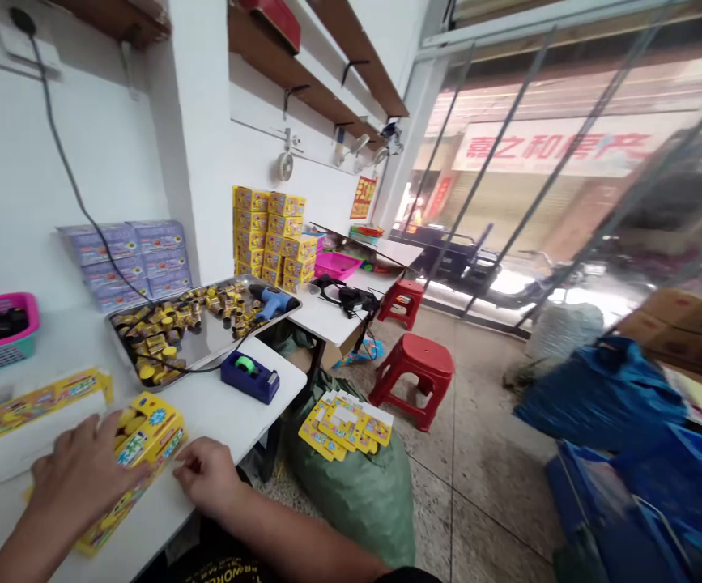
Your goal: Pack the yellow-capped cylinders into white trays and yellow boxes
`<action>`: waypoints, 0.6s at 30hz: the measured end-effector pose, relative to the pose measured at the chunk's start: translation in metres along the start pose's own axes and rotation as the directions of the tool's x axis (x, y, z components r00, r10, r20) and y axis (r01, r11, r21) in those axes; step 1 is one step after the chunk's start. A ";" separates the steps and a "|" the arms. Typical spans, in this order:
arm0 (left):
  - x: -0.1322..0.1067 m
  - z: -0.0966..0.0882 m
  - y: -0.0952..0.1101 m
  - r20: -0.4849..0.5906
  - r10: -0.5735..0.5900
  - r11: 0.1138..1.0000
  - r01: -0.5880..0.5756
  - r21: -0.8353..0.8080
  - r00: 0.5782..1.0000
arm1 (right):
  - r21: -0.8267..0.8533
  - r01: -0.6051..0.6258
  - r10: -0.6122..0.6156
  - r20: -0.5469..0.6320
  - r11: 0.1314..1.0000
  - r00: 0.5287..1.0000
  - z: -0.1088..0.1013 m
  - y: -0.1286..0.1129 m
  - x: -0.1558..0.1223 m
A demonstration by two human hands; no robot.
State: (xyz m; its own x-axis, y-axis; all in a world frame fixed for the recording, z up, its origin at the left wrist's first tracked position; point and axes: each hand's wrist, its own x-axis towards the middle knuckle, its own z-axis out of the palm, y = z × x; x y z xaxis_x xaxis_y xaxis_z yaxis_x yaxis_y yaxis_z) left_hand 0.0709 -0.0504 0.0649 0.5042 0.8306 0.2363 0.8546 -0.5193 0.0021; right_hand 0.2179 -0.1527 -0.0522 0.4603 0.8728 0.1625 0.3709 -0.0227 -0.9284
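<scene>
Hands: left hand [80,478] and right hand [208,474] apart, neither clamped; left fingers [125,474] spread over the carton, right fingertips [180,468] at its edge.
Far left: pink-and-teal plastic basket [2,306] on white table [223,413], dark items inside.
Left of hands: yellow printed card strip [35,409] lying flat on table.
Between hands: yellow printed carton [147,437] lying on table, round yellow items [129,425] showing at its open end.
Handling: carton probably light, thin card, easily dented; round items could roll out. Best held by its long sides, open end kept up.
Wall: lilac printed boxes [125,263] stacked behind table.
Centre: metal tray [208,356] of small yellow-and-black cylinders [168,324], blue glue gun [271,301] on tray, navy tape dispenser [250,376] just in front.
Behind: stacked yellow boxes [269,235].
Floor: green sack [351,502] with yellow cards [344,425] on top, red plastic stool [417,376] to its right.
Far right: blue bags [599,397], brown cartons [684,328].
</scene>
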 end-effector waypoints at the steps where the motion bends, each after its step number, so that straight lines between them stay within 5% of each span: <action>1: 0.000 -0.002 0.001 0.066 -0.009 1.000 0.009 0.000 0.998 | -0.011 -0.004 0.004 0.001 1.000 1.000 -0.001 0.002 0.003; 4: -0.010 -0.009 0.007 0.163 -0.004 0.998 0.013 -0.054 0.987 | -0.025 0.033 -0.032 0.008 0.999 0.999 -0.007 0.005 0.008; 10: -0.072 -0.037 0.011 0.239 -0.114 0.970 0.160 -0.181 0.964 | -0.012 0.120 -0.119 0.060 0.993 0.991 -0.031 0.000 -0.016; 14: -0.087 -0.036 -0.032 0.171 -0.251 0.941 0.282 -0.186 0.953 | -0.127 -0.004 0.017 0.103 0.992 0.994 -0.034 0.004 -0.003; 18: -0.104 -0.033 -0.071 0.124 -0.433 0.887 0.446 -0.118 0.893 | -0.227 -0.007 0.057 0.213 0.974 0.975 -0.039 0.007 -0.001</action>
State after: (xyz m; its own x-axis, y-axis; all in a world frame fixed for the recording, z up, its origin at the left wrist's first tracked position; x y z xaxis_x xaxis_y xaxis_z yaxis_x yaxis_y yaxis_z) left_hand -0.0460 -0.1064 0.0724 0.0959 0.9914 0.0896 0.9683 -0.1138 0.2224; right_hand 0.2512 -0.1721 -0.0457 0.2983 0.9538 0.0344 0.5412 -0.1393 -0.8293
